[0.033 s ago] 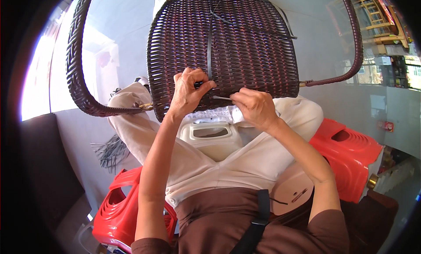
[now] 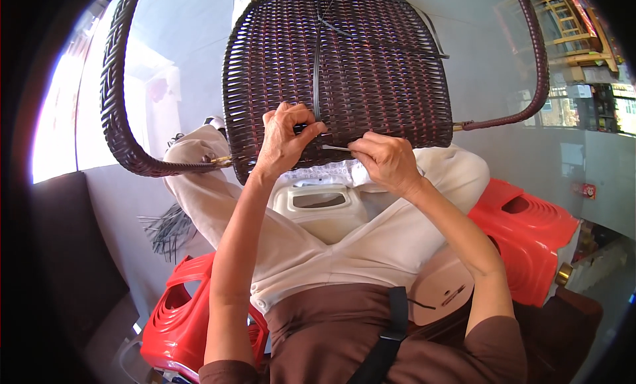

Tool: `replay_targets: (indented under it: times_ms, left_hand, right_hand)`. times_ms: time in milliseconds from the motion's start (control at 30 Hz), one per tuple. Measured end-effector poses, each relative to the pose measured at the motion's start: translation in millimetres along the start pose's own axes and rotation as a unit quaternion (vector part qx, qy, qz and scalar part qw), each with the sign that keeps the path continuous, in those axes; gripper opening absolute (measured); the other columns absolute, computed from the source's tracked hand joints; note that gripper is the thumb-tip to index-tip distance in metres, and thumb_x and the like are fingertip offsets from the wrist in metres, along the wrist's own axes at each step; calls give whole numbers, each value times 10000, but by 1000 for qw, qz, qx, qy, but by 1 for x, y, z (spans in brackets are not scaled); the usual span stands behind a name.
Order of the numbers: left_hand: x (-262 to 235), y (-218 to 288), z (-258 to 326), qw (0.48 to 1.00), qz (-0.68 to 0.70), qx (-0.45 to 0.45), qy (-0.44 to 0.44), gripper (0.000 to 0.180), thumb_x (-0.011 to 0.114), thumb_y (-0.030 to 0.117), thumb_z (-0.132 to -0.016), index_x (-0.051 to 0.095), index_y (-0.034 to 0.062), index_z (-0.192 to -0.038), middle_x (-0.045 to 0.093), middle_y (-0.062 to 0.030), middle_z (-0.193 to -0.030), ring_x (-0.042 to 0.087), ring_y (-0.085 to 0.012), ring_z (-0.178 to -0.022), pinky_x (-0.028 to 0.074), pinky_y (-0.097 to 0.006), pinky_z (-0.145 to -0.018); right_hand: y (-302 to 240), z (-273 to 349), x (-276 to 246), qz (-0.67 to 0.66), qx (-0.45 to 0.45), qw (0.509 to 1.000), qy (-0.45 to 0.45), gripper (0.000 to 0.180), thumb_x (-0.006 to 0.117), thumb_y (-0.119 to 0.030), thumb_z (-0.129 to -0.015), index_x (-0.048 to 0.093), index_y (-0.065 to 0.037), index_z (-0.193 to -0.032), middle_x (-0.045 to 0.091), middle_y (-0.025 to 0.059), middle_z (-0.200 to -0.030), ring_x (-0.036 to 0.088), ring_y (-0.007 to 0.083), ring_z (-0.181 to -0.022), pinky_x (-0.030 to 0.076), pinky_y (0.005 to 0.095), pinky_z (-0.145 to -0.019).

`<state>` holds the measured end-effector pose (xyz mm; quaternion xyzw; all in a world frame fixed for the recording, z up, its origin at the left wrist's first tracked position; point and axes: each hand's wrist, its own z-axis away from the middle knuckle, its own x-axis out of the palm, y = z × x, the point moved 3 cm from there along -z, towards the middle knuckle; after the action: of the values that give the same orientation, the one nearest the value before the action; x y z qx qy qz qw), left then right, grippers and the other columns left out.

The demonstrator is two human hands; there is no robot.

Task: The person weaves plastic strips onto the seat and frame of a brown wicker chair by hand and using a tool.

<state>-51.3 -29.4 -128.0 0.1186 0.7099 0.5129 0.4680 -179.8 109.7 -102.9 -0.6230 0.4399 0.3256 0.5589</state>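
Nothing moved, 2 hands, left hand (image 2: 286, 140) pinching wicker chair (image 2: 371, 72), right hand (image 2: 384, 160) clamping 1 strip (image 2: 334, 147)

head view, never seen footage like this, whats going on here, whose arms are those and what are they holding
This picture comes from a wide fisheye camera worn on a person's head, looking down, so the arms rising from the lower edge are the wearer's own; the lens bends straight edges. The left hand presses its fingers on the lower edge of a dark brown woven wicker chair. The right hand pinches a thin pale strip whose tip meets the weave. The chair rests against the person's lap in light trousers. Below it sits a white plastic jug. Red plastic stools stand on both sides.
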Motion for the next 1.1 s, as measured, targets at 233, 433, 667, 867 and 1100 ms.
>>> replay_targets:
  times_ms: [233, 433, 667, 867, 1100]
  left_hand:
    - [0, 2, -1, 1000, -3, -4, -2, 204, 655, 239, -756, 618, 51, -688, 555, -13, -694, 450, -197, -744, 275, -346, -801]
    - [5, -1, -3, 1000, -13, -13, 6, 189, 654, 234, -771, 634, 58, -704, 558, -9, -705, 450, -196, -747, 274, -347, -804]
    - [3, 2, -3, 1000, -28, -7, 2, 132, 666, 185, -762, 628, 64, -725, 566, -8, -727, 454, -198, -764, 274, -373, -806]
    - [-6, 10, -1, 997, -11, 59, -41, 142, 701, 71, -644, 616, 53, -756, 584, -21, -742, 467, -206, -740, 369, -327, -751]
    - [-8, 15, 3, 988, -107, 82, -71, 279, 717, 63, -583, 601, 90, -836, 575, -20, -805, 467, -215, -775, 362, -334, -777]
  right_hand:
    - [16, -1, 4, -151, 54, 987, 8, 49, 652, -91, -734, 657, -69, -778, 640, 61, -739, 623, 253, -650, 485, 322, -559]
    - [17, 0, 5, -162, 56, 985, 5, 77, 668, -60, -713, 660, -47, -789, 650, 80, -753, 628, 253, -652, 487, 303, -558]
    - [-3, 18, 13, -84, 49, 992, 77, 107, 660, -62, -726, 633, -86, -827, 611, 46, -724, 616, 225, -636, 479, 326, -532]
    - [3, 23, 21, -208, 136, 965, 85, 111, 660, -67, -740, 637, -70, -849, 641, 58, -763, 622, 237, -641, 471, 317, -545]
    - [10, 24, 25, -259, 122, 955, 83, 77, 658, -63, -741, 647, -63, -818, 644, 67, -746, 625, 246, -646, 478, 315, -558]
